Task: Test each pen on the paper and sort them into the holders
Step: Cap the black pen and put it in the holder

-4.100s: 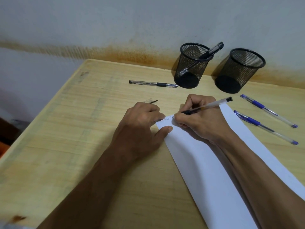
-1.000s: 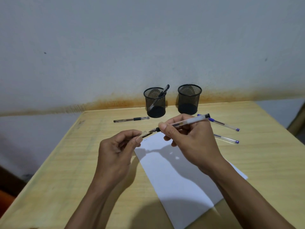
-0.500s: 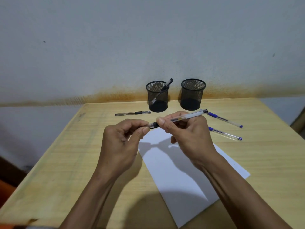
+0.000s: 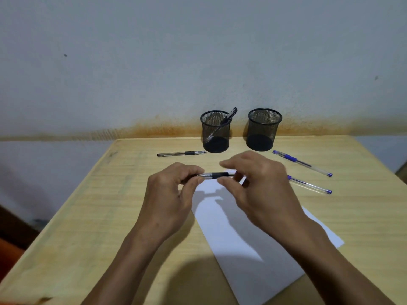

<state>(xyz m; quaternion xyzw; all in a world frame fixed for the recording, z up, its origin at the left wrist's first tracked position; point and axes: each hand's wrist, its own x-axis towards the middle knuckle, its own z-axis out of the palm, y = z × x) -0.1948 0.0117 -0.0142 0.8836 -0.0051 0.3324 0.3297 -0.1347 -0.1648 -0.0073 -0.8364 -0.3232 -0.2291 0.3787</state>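
Above the top of the white paper (image 4: 253, 238) I hold a black pen (image 4: 217, 175) level between both hands. My left hand (image 4: 169, 194) pinches its left end. My right hand (image 4: 262, 190) has thumb and forefinger spread around the grip, and the pen's right end disappears among its other fingers. Two black mesh holders stand at the back: the left holder (image 4: 215, 133) has one black pen (image 4: 229, 116) leaning in it, while the right holder (image 4: 263, 130) looks empty.
Another black pen (image 4: 180, 153) lies on the wooden table (image 4: 110, 216) left of the holders. Two blue pens (image 4: 301, 163) (image 4: 308, 184) lie to the right of the paper. The wall runs right behind the holders.
The pen went from writing on the paper to being lifted; my left hand pushed the cap onto its tip. It now lies level, and my right thumb and forefinger have loosened.
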